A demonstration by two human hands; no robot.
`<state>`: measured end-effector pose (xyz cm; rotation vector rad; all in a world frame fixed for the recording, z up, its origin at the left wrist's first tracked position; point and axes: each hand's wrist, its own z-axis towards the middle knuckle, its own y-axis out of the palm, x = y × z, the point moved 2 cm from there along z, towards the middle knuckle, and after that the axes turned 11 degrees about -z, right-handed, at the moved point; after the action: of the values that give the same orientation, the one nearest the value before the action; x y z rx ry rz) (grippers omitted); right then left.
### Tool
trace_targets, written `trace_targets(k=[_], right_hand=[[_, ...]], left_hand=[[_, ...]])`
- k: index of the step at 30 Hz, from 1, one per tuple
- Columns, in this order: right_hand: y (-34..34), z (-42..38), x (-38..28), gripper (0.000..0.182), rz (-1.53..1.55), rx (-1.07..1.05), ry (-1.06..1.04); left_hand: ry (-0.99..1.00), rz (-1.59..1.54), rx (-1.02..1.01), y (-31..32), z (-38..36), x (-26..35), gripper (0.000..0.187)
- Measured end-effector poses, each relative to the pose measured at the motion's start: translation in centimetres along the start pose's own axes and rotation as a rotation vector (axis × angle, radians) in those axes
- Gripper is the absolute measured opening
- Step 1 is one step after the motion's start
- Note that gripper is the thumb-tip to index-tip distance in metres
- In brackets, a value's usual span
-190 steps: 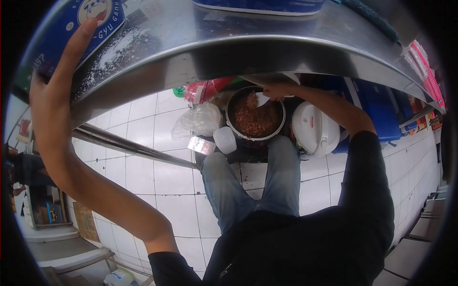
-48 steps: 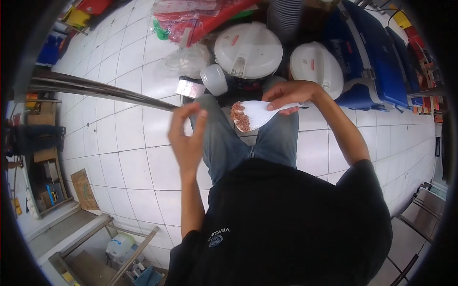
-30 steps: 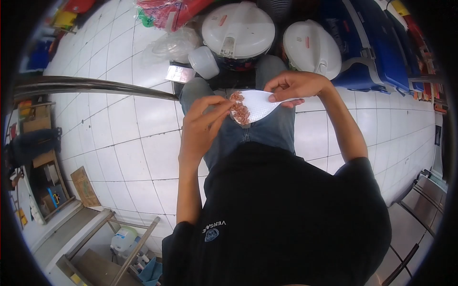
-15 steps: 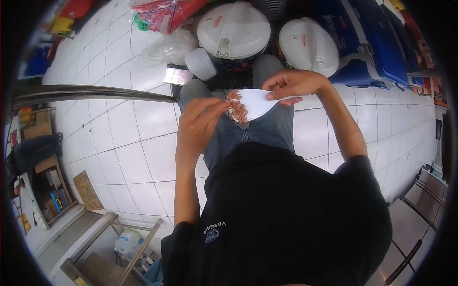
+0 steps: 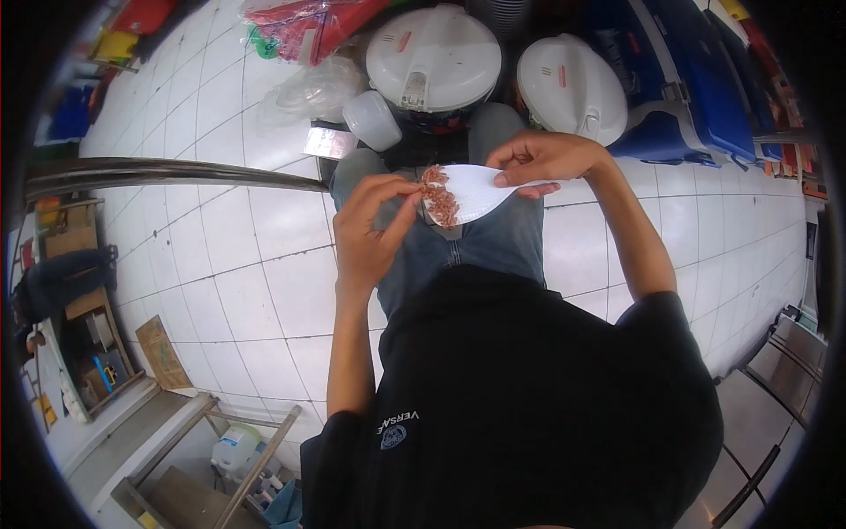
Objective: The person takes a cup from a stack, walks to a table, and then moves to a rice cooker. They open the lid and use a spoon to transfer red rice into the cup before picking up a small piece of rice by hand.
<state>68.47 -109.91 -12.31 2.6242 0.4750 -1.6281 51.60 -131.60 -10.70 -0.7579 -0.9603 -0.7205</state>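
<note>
My right hand [image 5: 542, 159] grips the handle of a white rice paddle [image 5: 476, 191], held level over my lap. A clump of reddish-brown rice [image 5: 438, 196] clings to the paddle's left edge. The fingertips of my left hand [image 5: 374, 229] are pinched together right at that rice, touching it. Just beyond my knees stands a white rice cooker [image 5: 433, 48] with its lid closed. A second white cooker [image 5: 571, 86] sits to its right.
A small white lidded container [image 5: 374, 121] and a clear plastic bag [image 5: 313, 88] lie left of the cooker. Blue cooler boxes [image 5: 683, 84] stand at the right. A steel rail [image 5: 167, 172] crosses the white tiled floor on the left. Red packets [image 5: 308, 22] lie at the top.
The cooker, open earlier with my right hand scooping in it, is now closed. My left hand left the counter edge and came to the rice on the paddle, its fingers now pinched there.
</note>
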Motion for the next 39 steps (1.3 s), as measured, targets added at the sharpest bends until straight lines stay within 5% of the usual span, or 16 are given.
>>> trace_targets(k=[7,11,15,18,22,27,35,39], right_hand=[[0.7,-1.0,0.1,0.027,0.04,0.025,0.024],[1.1,-1.8,1.2,0.026,0.074,0.053,0.031],[2.3,-2.8,1.7,0.025,0.121,0.112,0.046],[2.9,-3.3,1.7,0.025,0.124,0.13,0.042],[3.4,-3.3,2.7,0.025,0.146,0.144,0.038],[4.1,-3.1,2.7,0.028,0.177,0.146,0.015],[4.2,-2.8,3.1,0.025,0.176,0.175,0.033],[4.3,-3.0,3.8,0.025,0.196,0.187,0.02]], left_hand=[[-0.085,-0.424,0.138,0.4,-0.5,5.3,0.008],[0.272,-1.072,-0.13,2.4,0.1,10.0,0.012],[0.12,-1.429,-0.378,2.9,0.6,15.0,0.014],[0.214,-1.667,-0.257,5.4,0.2,16.4,0.007],[0.145,-1.709,-0.37,4.8,1.3,16.3,0.02],[0.432,-1.802,-0.156,7.4,0.7,17.0,0.013],[0.027,-1.775,-0.398,5.6,0.6,17.4,0.016],[0.252,-1.827,-0.367,7.7,0.4,16.3,0.018]])
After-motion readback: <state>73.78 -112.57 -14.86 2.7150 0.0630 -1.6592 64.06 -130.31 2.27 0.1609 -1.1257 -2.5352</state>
